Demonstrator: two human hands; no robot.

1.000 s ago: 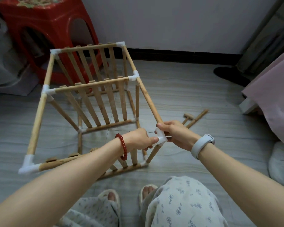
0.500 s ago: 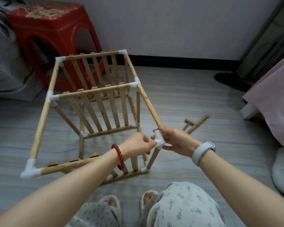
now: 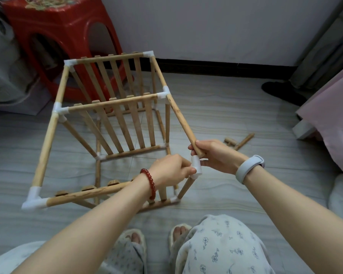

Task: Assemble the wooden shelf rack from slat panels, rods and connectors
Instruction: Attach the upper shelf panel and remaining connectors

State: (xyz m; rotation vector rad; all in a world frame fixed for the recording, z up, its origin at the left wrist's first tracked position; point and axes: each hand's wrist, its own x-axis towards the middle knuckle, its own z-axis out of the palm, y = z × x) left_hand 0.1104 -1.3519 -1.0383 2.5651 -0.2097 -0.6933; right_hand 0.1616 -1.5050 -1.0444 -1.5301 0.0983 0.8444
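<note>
My right hand (image 3: 216, 155) grips the rod (image 3: 180, 117), which runs away toward the rack's far corner, its near end just above the white connector (image 3: 196, 168) my left hand (image 3: 170, 171) pinches.

floor (image 3: 236, 115): grey tile | wall (image 3: 206, 26): white | stool (image 3: 63, 32): red plastic

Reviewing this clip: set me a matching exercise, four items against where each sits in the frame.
1 red plastic stool
2 loose short wooden rods
3 white plastic corner connector
4 red bead bracelet

a on the floor, right of the rack
b between both hands
c on the left wrist
d behind the rack, at the wall

Pairs: 1-d, 2-a, 3-b, 4-c
</note>
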